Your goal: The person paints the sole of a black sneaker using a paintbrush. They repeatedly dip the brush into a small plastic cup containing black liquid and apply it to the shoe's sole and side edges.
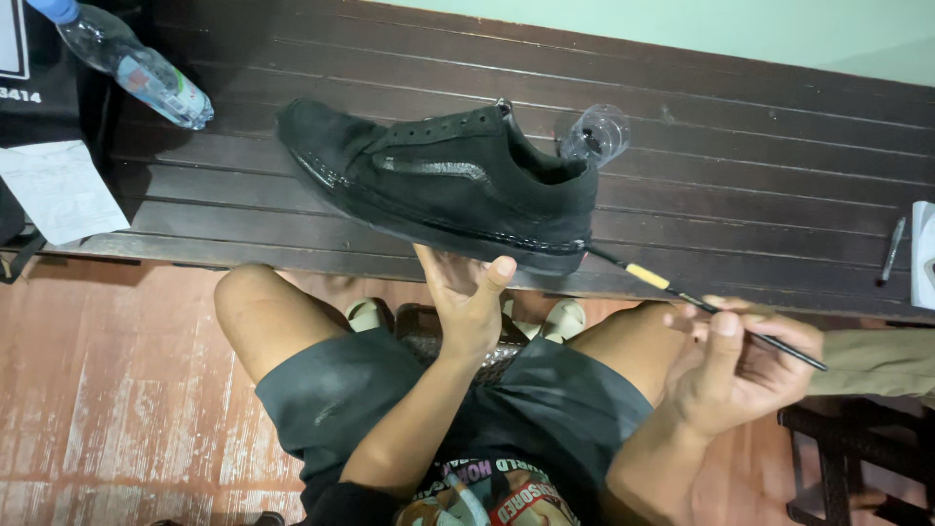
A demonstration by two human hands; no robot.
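Observation:
A black low-top shoe [443, 180] is held up over the dark wooden bench [740, 175], its toe to the left and its heel to the right. My left hand [466, 297] grips it from below, the thumb against the sole near the heel. My right hand [735, 365] pinches a thin black brush [706, 307] with a yellow band. The brush tip touches the glossy black sole edge at the heel.
A small clear round container [596, 131] sits on the bench behind the heel. A plastic water bottle [136, 66] lies at the far left, with a white paper [58, 190] below it. A pen [891, 248] and a white object lie at the right edge.

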